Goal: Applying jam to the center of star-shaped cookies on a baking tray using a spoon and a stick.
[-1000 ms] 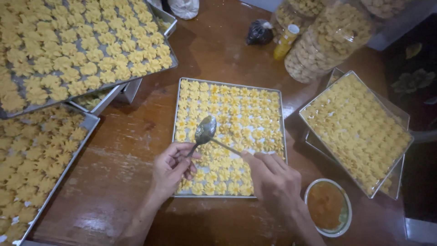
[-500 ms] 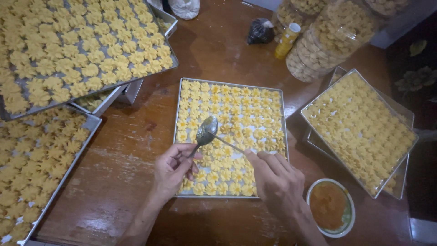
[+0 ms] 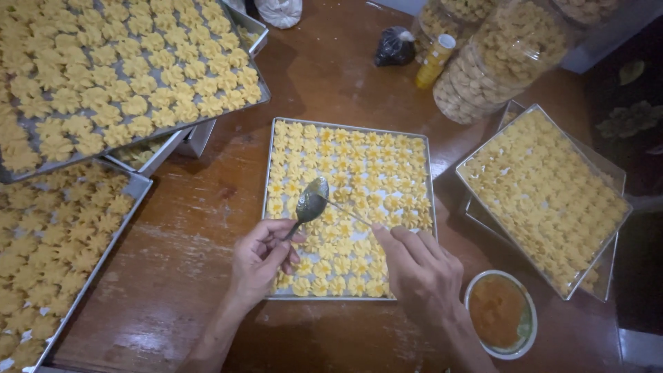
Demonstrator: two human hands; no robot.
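A brown wooden bench [image 3: 207, 228] fills the frame, loaded with trays of small yellow flower-shaped cookies. The biggest tray [image 3: 124, 148] sits raised at the upper left, overlapping another tray [image 3: 131, 190] along the left edge that runs down to the lower left corner. At the right, a tilted tray [image 3: 476, 183] rests on a second one beneath it. Two clear jars [image 3: 483, 76] full of cookies lie at the upper right, with a small yellow bottle [image 3: 435, 61] and a dark bag [image 3: 395, 47] just beside them. In the centre lies the middle tray [image 3: 266, 200], its cookies [image 3: 373, 166] in neat rows. Over its lower half, the left hand [image 3: 259, 259] is closed on the handle of a spoon [image 3: 311, 202], whose bowl hangs above the cookies left of centre. The right hand [image 3: 421, 273], at lower centre right, pinches a thin stick [image 3: 349, 214] whose tip reaches the spoon's bowl. A small bowl [image 3: 525, 328] of orange-brown paste sits at the lower right, just beside the right wrist.
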